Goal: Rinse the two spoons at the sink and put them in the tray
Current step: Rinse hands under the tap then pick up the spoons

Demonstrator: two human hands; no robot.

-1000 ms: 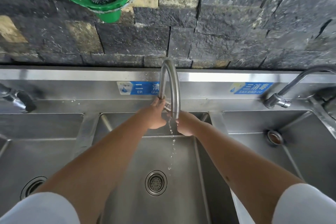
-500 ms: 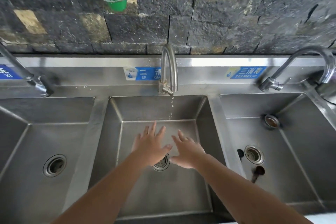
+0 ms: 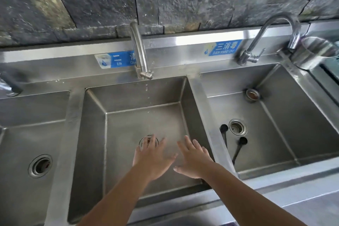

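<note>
Spoons [image 3: 236, 149]: two, lying in basin right of the middle tap [image 3: 140, 55]. Left hand [image 3: 153, 156] & right hand [image 3: 194, 159] spread, empty. Grab by handles, rinse.

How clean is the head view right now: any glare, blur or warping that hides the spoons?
Head view: even daylight; a bright glare strip on the steel backsplash rim; wide-angle bending toward the edges; slight motion blur overall. The two dark long-handled spoons in the right steel basin read clearly, as do the open left hand and right hand.
</note>
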